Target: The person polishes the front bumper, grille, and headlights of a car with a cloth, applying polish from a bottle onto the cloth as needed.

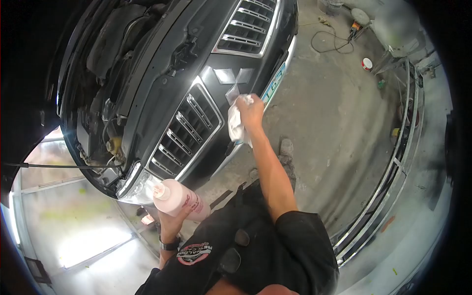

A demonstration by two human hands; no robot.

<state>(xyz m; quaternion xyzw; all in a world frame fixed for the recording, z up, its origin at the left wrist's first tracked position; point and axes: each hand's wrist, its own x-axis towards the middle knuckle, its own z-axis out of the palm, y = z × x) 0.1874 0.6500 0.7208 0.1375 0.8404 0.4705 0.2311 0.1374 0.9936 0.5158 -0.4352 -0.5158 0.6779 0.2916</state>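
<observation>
My left hand (172, 223), with a watch on its wrist, is closed around a large pale pink bottle (173, 197) with red lettering and a white cap. The bottle is tilted, close to the headlight (140, 191) of a black car. My right hand (253, 113) grips a white cloth (237, 123) against the front of the car, just below the chrome three-diamond emblem (225, 75). Part of the emblem's lower diamond shows beside the cloth. Chrome-barred grille sections (187, 128) flank the emblem, and the licence plate (274, 83) is partly hidden behind my hand.
The hood is raised on a prop rod (59, 166), exposing the engine bay (110, 64). A metal frame (400, 164) stands along the right. On the concrete floor (334, 118) lie a corded power tool (355, 29) and a red-and-white tub (367, 64).
</observation>
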